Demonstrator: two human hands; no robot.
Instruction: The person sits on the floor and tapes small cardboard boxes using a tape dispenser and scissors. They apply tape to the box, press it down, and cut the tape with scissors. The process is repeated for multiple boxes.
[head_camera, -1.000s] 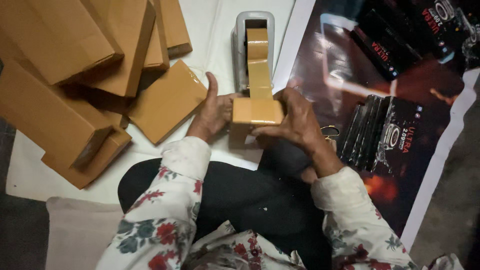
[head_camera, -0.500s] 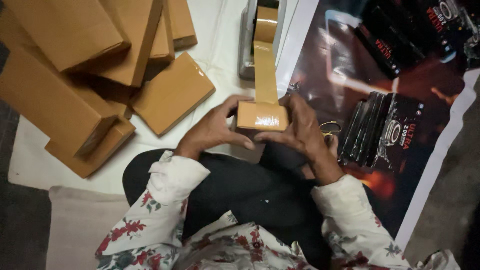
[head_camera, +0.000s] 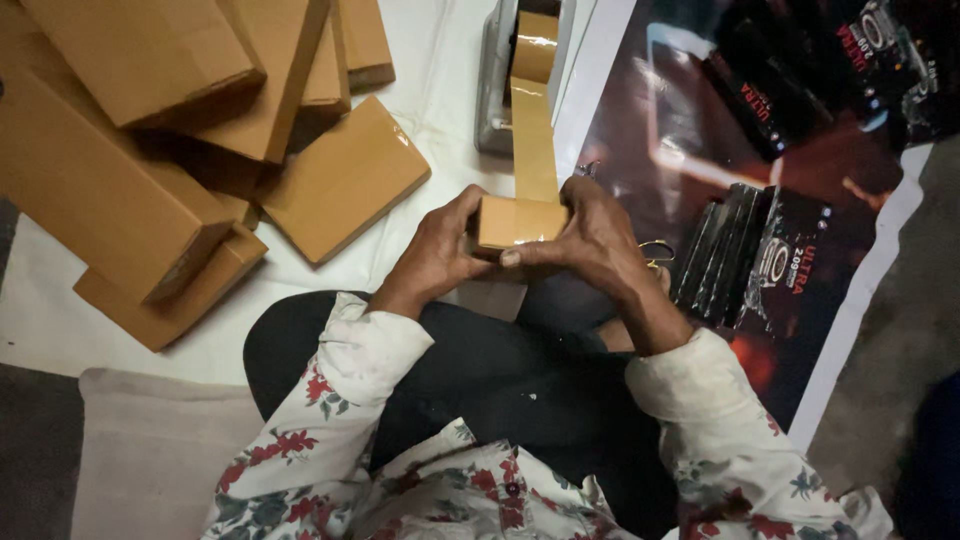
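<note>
Hands, left hand (head_camera: 435, 255) and right hand (head_camera: 590, 240), clasp a small cardboard box (head_camera: 520, 220) by its ends; light, stiff-looking, brown tape strip (head_camera: 533, 140) running beyond.

Dim light — a white sheet (head_camera: 440, 90) over grey floor (head_camera: 890, 330), a dark glossy poster (head_camera: 690, 150) alongside

From my seat, the tape dispenser (head_camera: 500, 75) is cut off by the top edge. My fingers (head_camera: 470, 215) cover both ends of the small box (head_camera: 520, 220). The stacked cartons (head_camera: 140, 90) run off the left edge.
</note>
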